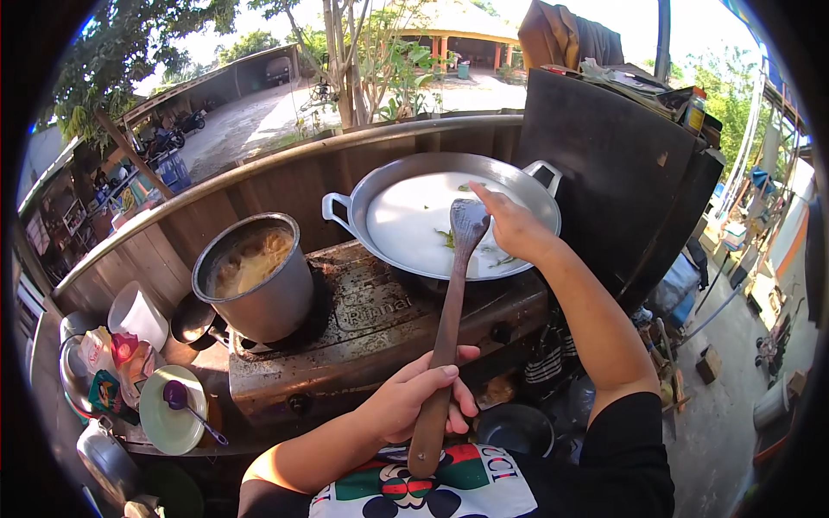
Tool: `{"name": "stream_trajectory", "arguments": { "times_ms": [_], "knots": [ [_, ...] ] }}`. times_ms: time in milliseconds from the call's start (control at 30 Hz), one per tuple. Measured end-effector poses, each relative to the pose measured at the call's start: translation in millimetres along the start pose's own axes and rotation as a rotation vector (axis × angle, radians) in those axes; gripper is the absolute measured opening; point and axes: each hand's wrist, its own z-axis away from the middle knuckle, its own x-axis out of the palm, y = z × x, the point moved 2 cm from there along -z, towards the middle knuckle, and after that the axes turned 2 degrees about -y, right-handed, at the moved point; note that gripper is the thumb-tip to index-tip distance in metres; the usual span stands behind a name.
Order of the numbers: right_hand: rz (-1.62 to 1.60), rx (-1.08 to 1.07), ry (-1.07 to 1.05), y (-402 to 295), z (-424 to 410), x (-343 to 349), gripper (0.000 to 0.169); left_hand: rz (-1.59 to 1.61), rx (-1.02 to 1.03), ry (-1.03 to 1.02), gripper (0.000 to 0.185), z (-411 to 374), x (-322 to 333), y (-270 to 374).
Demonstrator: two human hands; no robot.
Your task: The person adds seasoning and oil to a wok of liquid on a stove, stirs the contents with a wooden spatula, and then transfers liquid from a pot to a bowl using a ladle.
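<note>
My left hand (414, 395) is wrapped around the handle of a long wooden spatula (447, 324), held upright in front of my chest. The flat, wet-looking blade is at the top, in front of a wide metal wok (359, 223). White liquid (405, 207) with several green leaves fills much of the wok. My right hand (521, 226) is beside the blade over the wok's right side, with one finger stretched out. Its other fingers are mostly hidden, and whether it touches the blade cannot be told. The wok sits on a stained Rinnai gas stove (363, 311).
A deep metal pot (272, 317) of bubbling brownish food occupies the left burner. Left of the stove are a small black pan (192, 318), a white container (137, 314), food packets (107, 388) and a pale bowl (155, 414) with a purple spoon. A dark cabinet-like block (602, 175) borders the right.
</note>
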Motion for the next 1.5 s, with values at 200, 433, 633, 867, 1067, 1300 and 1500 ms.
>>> {"name": "stream_trajectory", "arguments": {
  "times_ms": [200,433,633,867,1067,1300,1500],
  "knots": [
    [0.006,-0.048,-0.026,-10.8,-3.6,4.5,0.071,-0.032,-0.009,0.010,0.041,4.1,0.7,2.6],
    [-1.392,-0.234,0.003,-128.0,58.8,-47.1,0.086,-0.014,0.023,0.023,0.041,8.1,-6.5,2.4],
    [-1.545,-0.698,-0.602,-192.7,129.1,-79.1,0.089,-0.047,0.017,0.067,0.042,1.3,-3.7,-1.9],
    [-0.944,-0.387,0.237,-117.9,73.5,-78.6,0.082,-0.032,0.024,0.028,0.041,13.9,2.6,1.2],
    [-0.453,0.063,0.187,-31.5,27.7,-33.9,0.078,-0.044,0.019,0.051,0.043,10.4,9.0,-0.7],
    [-0.028,-0.090,0.035,-21.7,9.2,-1.6,0.078,-0.049,0.028,0.064,0.043,11.0,10.4,-0.9],
    [-0.771,-0.150,0.032,-83.1,36.7,-23.4,0.079,-0.023,0.015,0.063,0.042,7.7,6.3,-2.1]
  ]
}}
